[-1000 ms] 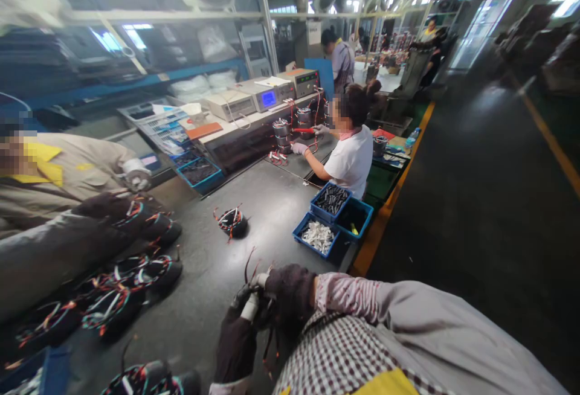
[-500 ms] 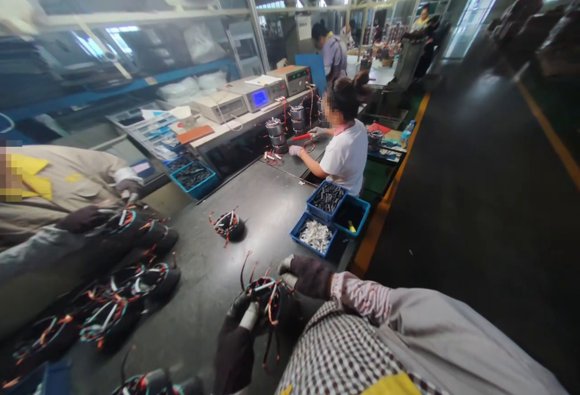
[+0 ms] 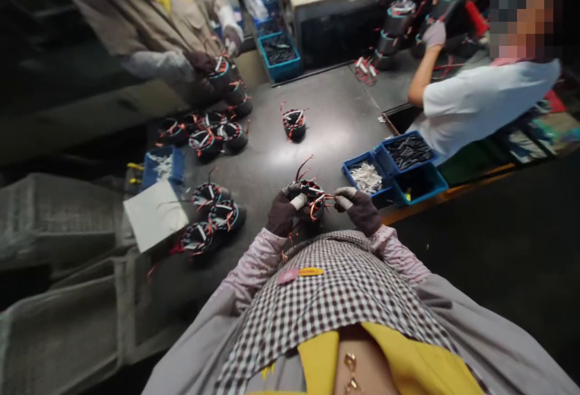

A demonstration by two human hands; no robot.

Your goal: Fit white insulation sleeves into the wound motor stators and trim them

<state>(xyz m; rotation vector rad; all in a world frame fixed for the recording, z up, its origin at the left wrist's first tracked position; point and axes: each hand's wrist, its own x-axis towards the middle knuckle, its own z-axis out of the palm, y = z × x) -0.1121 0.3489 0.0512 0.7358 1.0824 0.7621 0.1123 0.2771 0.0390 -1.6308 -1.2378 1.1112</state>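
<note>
A: We have the wound coil [image 3: 310, 197] between both hands at the near edge of the worktop [image 3: 272, 153], just in front of our apron. Going left to right: our left hand [image 3: 283, 212] has its grip closed around the coil's left side, with a pale fingertip laid over the rim.

B: And our right hand [image 3: 362, 209]?

A: Its grip is pinched together on the red and orange lead wires [image 3: 327, 197] that stick out on the right. To do this well we judge that the left hand should keep the coil steady and level while the right draws the leads out straight, one at a time, without kinking them or tugging at the winding.

B: What can't we make out?

A: The dark gloves hide most of the fingers, so we cannot tell which single wire is pinched. The coil's underside and its core are hidden. To the left, the finished coils [image 3: 212, 214] blur together, and what lies in the blue bin [image 3: 368, 179] on the right is only a pale heap. The co-worker's hands [image 3: 226, 51] at far left are smeared by motion.
</note>
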